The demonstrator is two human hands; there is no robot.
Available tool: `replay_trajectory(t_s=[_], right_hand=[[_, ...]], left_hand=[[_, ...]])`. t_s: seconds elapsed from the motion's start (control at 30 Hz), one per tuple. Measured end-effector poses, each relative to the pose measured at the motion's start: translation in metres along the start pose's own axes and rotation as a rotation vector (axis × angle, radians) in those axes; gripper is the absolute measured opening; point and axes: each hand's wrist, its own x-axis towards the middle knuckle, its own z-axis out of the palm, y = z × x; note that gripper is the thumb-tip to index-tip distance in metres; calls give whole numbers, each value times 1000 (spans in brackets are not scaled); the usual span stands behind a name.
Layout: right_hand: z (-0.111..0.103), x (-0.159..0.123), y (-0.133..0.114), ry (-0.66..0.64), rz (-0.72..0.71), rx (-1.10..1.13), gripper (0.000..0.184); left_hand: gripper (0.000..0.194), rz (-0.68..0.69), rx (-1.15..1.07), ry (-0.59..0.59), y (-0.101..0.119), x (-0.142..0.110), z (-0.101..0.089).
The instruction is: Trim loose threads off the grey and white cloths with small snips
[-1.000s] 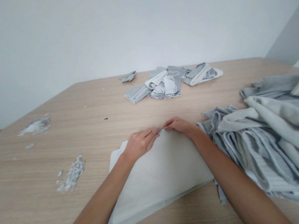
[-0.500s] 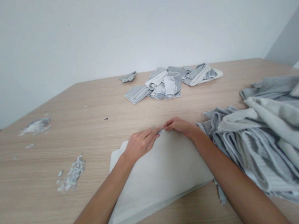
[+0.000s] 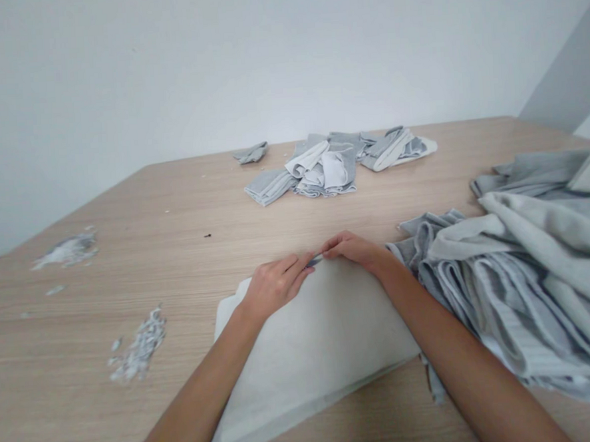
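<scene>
A pale, off-white piece of fabric (image 3: pixel 317 340) lies flat on the wooden table in front of me, with more than one layer showing at its lower edge. My left hand (image 3: pixel 279 282) rests on its far edge, fingers pressed together and closed on it. Close beside it, my right hand (image 3: pixel 349 248) pinches the same edge between thumb and fingers. A short strip of grey-blue underside shows in the gap between the two hands. The fingertips partly hide the edge, so anything small inside the pinch cannot be made out.
At the right lies a large heap of grey and white fabric (image 3: pixel 519 287), close to my right forearm. Folded fabric pieces (image 3: pixel 321 166) sit near the wall. Scraps (image 3: pixel 141 344) and fluffy trimmings (image 3: pixel 69 250) lie at left, with a small dark object (image 3: pixel 207 236) beyond the hands.
Slightly more of the grey-blue underside shows between my hands at the fabric's edge. Both hands keep almost the same place and grip; the view has shifted a little.
</scene>
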Motion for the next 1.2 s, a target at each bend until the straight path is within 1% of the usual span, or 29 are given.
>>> replay_trajectory(t_s=[0.27, 0.43, 0.57, 0.77, 0.93, 1.1, 1.2], right_hand=[[0, 1, 1, 8, -8, 10, 9], [0, 0, 0, 0, -6, 25, 9], [-1, 2, 2, -8, -13, -4, 10], [-1, 4, 3, -1, -12, -1, 9], [-1, 1, 3, -24, -1, 16, 9], [0, 0, 1, -18, -6, 19, 10], [0, 0, 2, -6, -22, 12, 9]], left_hand=[[35, 0, -18, 11, 0, 0, 0], [34, -5, -21, -11, 0, -1, 0], [31, -5, -23, 9, 0, 0, 0], [35, -3, -18, -19, -1, -1, 0], [31, 17, -20, -4, 0, -1, 1], [34, -7, -3, -22, 0, -1, 1], [32, 3, -2, -17, 1, 0, 0]])
